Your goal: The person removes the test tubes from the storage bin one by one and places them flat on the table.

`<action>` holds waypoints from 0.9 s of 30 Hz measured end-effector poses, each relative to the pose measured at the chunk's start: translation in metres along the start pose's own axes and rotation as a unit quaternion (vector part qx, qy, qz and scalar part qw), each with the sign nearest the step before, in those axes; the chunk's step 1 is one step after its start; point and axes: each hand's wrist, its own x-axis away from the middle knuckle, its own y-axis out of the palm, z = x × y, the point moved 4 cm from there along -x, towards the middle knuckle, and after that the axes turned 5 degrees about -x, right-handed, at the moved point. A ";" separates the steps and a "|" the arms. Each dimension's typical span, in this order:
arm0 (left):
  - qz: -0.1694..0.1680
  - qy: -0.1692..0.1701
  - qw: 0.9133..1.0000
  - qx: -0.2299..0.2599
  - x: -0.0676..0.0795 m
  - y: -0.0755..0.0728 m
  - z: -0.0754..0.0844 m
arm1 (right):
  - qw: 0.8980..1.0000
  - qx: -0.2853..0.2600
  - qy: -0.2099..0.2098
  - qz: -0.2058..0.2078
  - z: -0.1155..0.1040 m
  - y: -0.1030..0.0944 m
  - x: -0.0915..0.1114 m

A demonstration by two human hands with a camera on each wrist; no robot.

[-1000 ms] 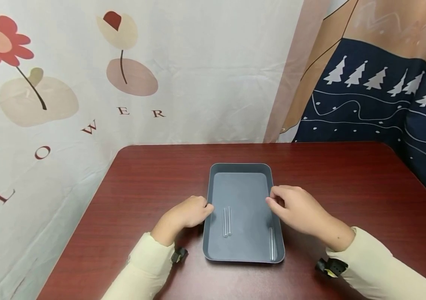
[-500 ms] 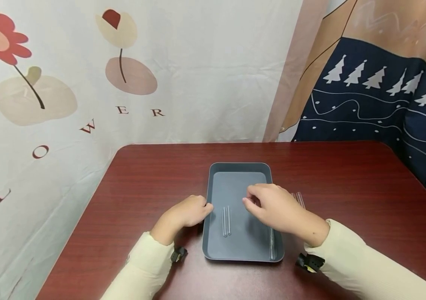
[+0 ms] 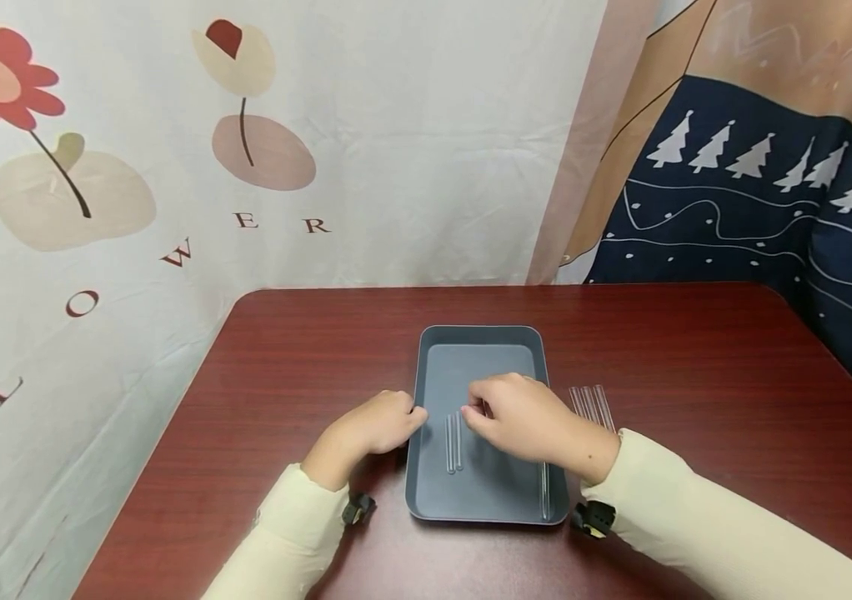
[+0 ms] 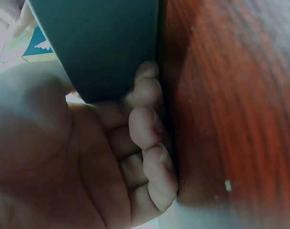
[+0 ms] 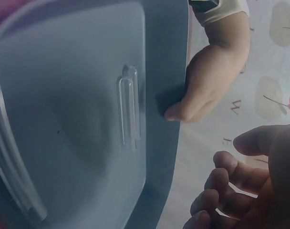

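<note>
A grey rectangular tray point(image 3: 480, 362) lies on the table. My left hand point(image 3: 375, 423) grips its left side, thumb over the rim; the left wrist view has the curled fingers point(image 4: 145, 126) against the outer wall, low by the tabletop. Inside the tray, two thin clear tubes point(image 3: 454, 443) lie side by side left of the middle. A longer clear tube point(image 3: 544, 492) lies along the right wall, partly hidden by my right arm. Over the tray hovers my right hand point(image 3: 523, 417), fingers loosely bent, just right of the paired tubes. The right wrist view shows nothing between its thumb and fingers.
Several clear tubes point(image 3: 593, 406) lie in a row on the dark red table point(image 3: 306, 350), right of the tray and partly behind my right forearm. A printed white curtain point(image 3: 426, 167) hangs behind the table, with a navy tree-patterned cloth point(image 3: 734, 208) at the right.
My right hand has moved left from the tray's right rim to above its middle. The row of tubes outside the tray has come into view behind it. My left hand stays put.
</note>
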 end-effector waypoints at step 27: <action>0.001 0.005 1.000 0.004 0.002 0.000 0.002 | 0.987 -0.005 0.081 -0.136 0.005 0.040 -0.025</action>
